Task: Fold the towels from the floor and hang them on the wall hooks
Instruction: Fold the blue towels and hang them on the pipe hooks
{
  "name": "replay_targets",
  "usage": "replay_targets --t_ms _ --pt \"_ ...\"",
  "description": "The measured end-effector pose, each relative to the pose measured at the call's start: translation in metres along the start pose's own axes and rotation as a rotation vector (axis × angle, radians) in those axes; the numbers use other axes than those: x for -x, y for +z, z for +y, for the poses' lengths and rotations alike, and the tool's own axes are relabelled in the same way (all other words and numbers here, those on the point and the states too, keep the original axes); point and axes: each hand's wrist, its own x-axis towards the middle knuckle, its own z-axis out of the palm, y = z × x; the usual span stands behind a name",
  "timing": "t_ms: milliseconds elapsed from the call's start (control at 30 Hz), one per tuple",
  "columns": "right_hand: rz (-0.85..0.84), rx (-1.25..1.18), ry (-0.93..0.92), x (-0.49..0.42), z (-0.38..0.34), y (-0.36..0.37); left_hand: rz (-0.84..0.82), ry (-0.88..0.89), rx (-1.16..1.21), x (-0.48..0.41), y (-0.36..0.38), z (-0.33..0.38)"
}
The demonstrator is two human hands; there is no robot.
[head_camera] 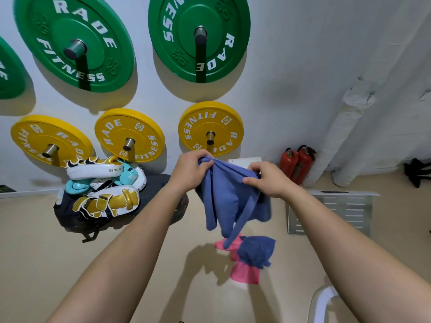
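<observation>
Both hands, left hand [190, 170] and right hand [268, 180], pinch the blue towel's [227, 197] bunched top edge, its corners dangling free. Below lie a second blue towel [255, 250] and a pink towel [245, 272] (open beige floor [35, 241] surrounds them).

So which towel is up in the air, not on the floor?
The lighter blue towel: the left hand and the right hand grip its top. The darker blue towel and the pink towel lie on the floor below.

Both bare forearms extended forward; left hand [191, 170] and right hand [268, 180] near each other, each pinching the blue towel [224, 194].
</observation>
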Motion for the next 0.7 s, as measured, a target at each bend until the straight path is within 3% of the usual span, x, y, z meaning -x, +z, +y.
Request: replay_targets --t_ms 233,700 --pt "0.065 0.031 0.103 0.007 0.036 -0.015 0.160 -0.122 -0.118 -0.016 -0.021 -0.034" --pt "0.093 -0.213 0.170 0.016 0.042 -0.020 0.086 -0.240 -0.156 -0.012 -0.010 -0.054"
